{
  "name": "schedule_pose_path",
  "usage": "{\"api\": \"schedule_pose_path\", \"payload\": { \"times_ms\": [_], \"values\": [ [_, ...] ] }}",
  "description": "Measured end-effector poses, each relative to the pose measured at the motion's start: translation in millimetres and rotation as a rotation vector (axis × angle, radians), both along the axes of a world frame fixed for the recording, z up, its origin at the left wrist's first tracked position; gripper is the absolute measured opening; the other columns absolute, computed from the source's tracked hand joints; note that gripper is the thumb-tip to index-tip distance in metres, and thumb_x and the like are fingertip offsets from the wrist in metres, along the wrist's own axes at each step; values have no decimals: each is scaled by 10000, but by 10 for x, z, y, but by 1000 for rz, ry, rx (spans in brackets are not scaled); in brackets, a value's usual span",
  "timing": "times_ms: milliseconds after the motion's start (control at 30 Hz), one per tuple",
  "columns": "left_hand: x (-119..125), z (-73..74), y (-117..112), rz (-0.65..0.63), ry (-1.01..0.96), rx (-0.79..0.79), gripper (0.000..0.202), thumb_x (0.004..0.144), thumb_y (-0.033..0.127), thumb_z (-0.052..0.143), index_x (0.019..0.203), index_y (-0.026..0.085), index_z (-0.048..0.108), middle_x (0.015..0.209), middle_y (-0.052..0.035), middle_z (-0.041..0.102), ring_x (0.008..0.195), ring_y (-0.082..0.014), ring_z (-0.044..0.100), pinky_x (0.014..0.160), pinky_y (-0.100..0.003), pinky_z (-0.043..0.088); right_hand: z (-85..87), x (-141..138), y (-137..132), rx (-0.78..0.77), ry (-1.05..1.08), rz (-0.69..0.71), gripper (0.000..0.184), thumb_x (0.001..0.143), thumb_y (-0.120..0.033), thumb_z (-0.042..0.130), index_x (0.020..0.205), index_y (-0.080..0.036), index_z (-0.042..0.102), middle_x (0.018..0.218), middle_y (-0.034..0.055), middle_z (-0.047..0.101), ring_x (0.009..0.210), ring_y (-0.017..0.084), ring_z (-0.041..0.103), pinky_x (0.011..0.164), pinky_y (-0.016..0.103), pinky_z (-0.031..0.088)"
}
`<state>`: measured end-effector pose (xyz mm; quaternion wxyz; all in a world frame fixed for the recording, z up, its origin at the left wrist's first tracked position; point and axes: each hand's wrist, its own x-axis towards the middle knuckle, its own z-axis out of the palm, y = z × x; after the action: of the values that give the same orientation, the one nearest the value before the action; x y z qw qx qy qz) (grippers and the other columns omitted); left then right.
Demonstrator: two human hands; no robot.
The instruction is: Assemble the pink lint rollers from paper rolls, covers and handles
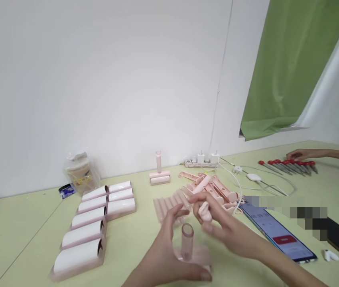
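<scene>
"Where are the hands?"

"Low in the view, over a pale green table [22, 239]. The left hand [172, 247] curves in a wide C, fingers and thumb well apart, around a pink base [198, 255] with a translucent tube [187, 243] standing upright on it, its open end up. The base is blurred, so I cannot be sure whether the thumb presses on it."

"And the right?"

"The right hand [220, 223], just beside the tube and above it, has its fingers curled closely around a small pale pink part [205, 212]."

"What lies around them?"

"Just beyond, a row of clear pink tubes [169, 205] and a heap of pink frames [217, 189]. To the left, eight white rolls [78, 255] lie in two columns. To the right is a lit phone [277, 229]; farther off, another person [337, 154] reaches over red-ended tools [295, 165]."
</scene>
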<state>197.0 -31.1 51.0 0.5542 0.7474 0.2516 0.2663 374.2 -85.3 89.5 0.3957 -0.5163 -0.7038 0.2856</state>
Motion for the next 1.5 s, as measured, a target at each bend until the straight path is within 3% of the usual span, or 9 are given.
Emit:
{"api": "schedule_pose_path", "payload": {
  "times_ms": [67,133,233,400,767,1000,1100,1300,1500],
  "values": [
    [154,3,-24,-21,-169,-82,736,558,211,720,1186,213,337,1171,-106,516,1129,-239,442,968,-385,297,9,-10,57,60,211,-43,250,883,-400,379,958,-198,505,743,5,516,692,124,500,644,231,426],
    [297,-48,-43,4,-243,-174,354,631,182,597,959,180,464,791,-44,634,789,-181,597,770,-320,435,-24,-77,129,41,336,-41,277,855,-428,438,842,-174,546,709,5,527,619,111,509,562,213,423],
    [435,-145,-57,62,-174,-259,36,605,165,495,590,180,466,369,75,409,325,-79,395,387,-202,336,-127,-212,186,-38,378,-14,310,801,-453,519,835,-154,594,634,-6,551,446,79,460,448,202,395],
    [476,-169,-59,124,-183,-206,176,571,115,465,441,188,372,355,77,336,348,-50,308,380,-191,221,-206,-320,109,19,367,-96,266,757,-411,585,693,-153,601,817,61,651,777,174,586,730,254,461],
    [366,-31,-50,-34,-226,-205,164,554,127,524,562,186,371,526,58,357,501,-66,319,458,-204,228,-198,-391,24,112,183,-99,165,785,-263,539,683,-167,628,640,-1,622,618,122,561,623,196,445],
    [255,-145,17,-232,-363,-414,527,537,670,571,563,160,437,520,22,408,514,-99,389,500,-236,292,-318,-459,16,37,352,-158,272,788,-360,532,791,-125,668,509,0,560,424,109,526,495,221,474],
    [330,-175,-45,-96,-363,-432,494,619,651,539,619,172,421,494,59,353,457,-73,340,454,-215,268,-355,-456,6,57,388,-134,280,788,-361,534,866,-130,671,653,41,624,429,110,540,415,209,465],
    [497,-229,-169,290,-337,-540,427,577,508,626,756,181,416,502,95,329,412,-43,242,384,-183,199,-326,-427,5,311,252,-133,221,804,-280,498,852,-179,689,860,75,680,830,213,613,838,353,472],
    [491,-209,-174,352,-394,-483,368,586,477,618,665,190,403,492,84,339,431,-53,290,390,-179,240,-311,-475,9,333,213,-124,241,820,-260,466,874,-172,684,878,76,679,852,212,613,870,354,446]
  ]
}}
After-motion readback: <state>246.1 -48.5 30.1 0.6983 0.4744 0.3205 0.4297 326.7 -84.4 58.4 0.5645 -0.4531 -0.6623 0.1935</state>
